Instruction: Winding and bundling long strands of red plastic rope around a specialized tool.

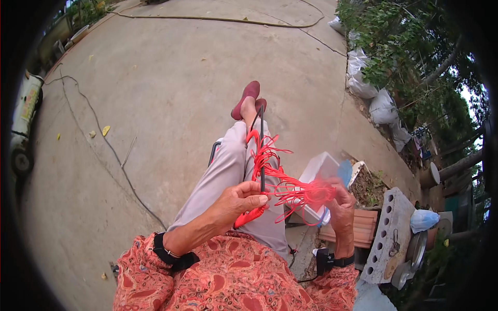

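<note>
Over my lap, a thin dark rod (pixel 262 173) stands out past the fingertips of my left hand (pixel 244 201), which is closed in a pinch at its near end. Thick red wrapping (pixel 251 216) shows just below those fingers. Loose loops of thin red cord (pixel 270 154) hang around the rod and stretch across to the right. My right hand (pixel 342 207) is closed on a bunched bundle of red cord (pixel 317 193), blurred by motion. Some of its fingers are hidden behind the bundle.
A white foam box (pixel 317 173) stands behind the right-hand bundle. Terracotta tiles (pixel 358 228) and a grey block with holes (pixel 390 233) lie to the right. White sacks (pixel 383 107) line the concrete's edge. A dark cable (pixel 111 147) runs along the ground at left.
</note>
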Motion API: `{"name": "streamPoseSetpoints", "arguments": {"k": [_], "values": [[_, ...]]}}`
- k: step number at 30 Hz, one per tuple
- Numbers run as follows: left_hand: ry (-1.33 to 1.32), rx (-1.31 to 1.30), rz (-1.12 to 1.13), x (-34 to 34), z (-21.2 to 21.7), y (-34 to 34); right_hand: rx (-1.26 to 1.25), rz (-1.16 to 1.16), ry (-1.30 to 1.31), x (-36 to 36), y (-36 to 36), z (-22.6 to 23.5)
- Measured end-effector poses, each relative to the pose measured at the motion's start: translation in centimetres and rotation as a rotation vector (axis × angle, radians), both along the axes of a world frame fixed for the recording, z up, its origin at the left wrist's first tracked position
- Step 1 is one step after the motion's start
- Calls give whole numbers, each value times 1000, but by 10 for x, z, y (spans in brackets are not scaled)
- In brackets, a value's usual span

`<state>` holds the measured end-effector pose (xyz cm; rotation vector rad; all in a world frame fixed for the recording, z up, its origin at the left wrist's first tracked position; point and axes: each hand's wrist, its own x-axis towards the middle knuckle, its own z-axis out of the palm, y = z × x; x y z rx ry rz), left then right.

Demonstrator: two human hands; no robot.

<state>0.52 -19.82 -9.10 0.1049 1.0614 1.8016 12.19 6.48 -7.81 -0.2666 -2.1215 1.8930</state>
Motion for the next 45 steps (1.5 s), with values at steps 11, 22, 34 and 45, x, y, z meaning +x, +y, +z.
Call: {"name": "streamPoseSetpoints", "arguments": {"k": [11,22,34,45], "values": [[-109,179,-33,-7,-16,-13,-686,-237,497,97,89,55],[-115,136,-74,-8,-10,-13,-698,-569,-105,112,71,-73],[-91,134,-44,-7,-7,-9,-173,2,-448,-13,-85,-60],[22,131,57,6,-8,2,-673,387,220,-21,-62,104]]}}
